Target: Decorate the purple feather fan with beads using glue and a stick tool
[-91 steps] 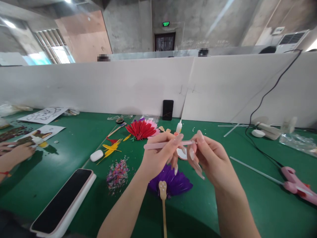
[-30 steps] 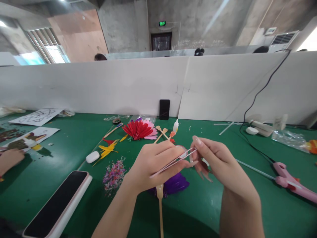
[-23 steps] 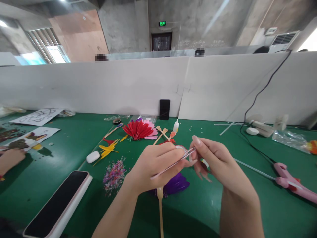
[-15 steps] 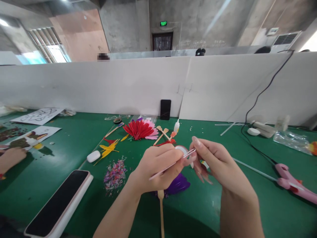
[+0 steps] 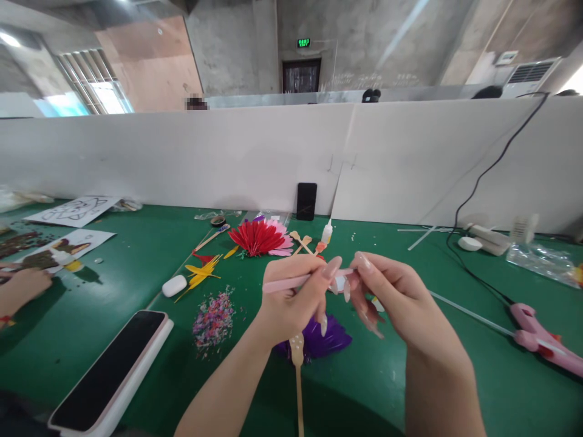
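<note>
Above the purple feathers [image 5: 327,341], the fingers of the left hand [image 5: 291,303] clamp the pink tweezers [image 5: 286,283] and those of the right hand [image 5: 394,294] pinch together at the tips, apparently delicate handling whose next move would call for steadiness.

The tweezers [image 5: 285,283] are sitting in the left hand [image 5: 291,306], their tip by the right hand [image 5: 394,294]. Below the hands, feathers [image 5: 328,338] are lying on the surface [image 5: 355,394], a stick [image 5: 299,388] coming up to them from the front. A phone [image 5: 109,373] and a pile of bits [image 5: 213,321] are resting to the left, a glue gun [image 5: 565,359] to the right. Another phone [image 5: 306,201] is standing behind, against the board [image 5: 182,158].
</note>
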Demonstrator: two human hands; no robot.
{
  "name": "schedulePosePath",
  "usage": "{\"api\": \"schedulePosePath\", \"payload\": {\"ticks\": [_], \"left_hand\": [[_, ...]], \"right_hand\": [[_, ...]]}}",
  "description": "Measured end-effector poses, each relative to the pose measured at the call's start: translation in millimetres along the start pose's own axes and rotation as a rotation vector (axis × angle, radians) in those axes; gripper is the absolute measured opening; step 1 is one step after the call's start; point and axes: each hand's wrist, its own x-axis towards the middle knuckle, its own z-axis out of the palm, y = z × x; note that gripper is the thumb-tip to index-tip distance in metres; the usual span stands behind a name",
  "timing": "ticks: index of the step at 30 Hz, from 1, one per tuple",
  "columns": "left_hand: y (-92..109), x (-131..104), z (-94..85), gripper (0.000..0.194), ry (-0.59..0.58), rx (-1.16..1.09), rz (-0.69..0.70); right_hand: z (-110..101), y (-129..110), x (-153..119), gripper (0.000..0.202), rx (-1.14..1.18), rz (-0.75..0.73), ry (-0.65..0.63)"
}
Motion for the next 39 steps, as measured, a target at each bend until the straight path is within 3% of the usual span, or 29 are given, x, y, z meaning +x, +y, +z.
{"api": "schedulePosePath", "payload": {"ticks": [7, 17, 28, 35, 39], "left_hand": [[-11.2, 5.2, 6.2, 0.029, 0.013, -0.582, -0.333], [-19.9, 7.2, 12.4, 0.029, -0.064, -1.000, -0.658], [-21.7, 5.1, 22.5, 0.024, -0.013, -1.237, -0.683], [-19.8, 1.6, 25.8, 0.026, -0.019, -1.269, -0.652], [-17.1, -1.0, 26.8, 0.030, 0.047, -1.246, -0.702]], "right_hand": [[3.9, 4.2, 4.0, 0.037, 0.118, -0.028, 0.002], [11.3, 6.0, 4.3, 0.040, 0.212, -0.055, 0.010], [10.8, 9.0, 7.9, 0.038, 0.387, -0.101, -0.069], [11.1, 7.8, 5.7, 0.035, 0.444, -0.071, -0.104], [10.5, 12.7, 5.5, 0.034, 0.515, -0.087, -0.131]]}}
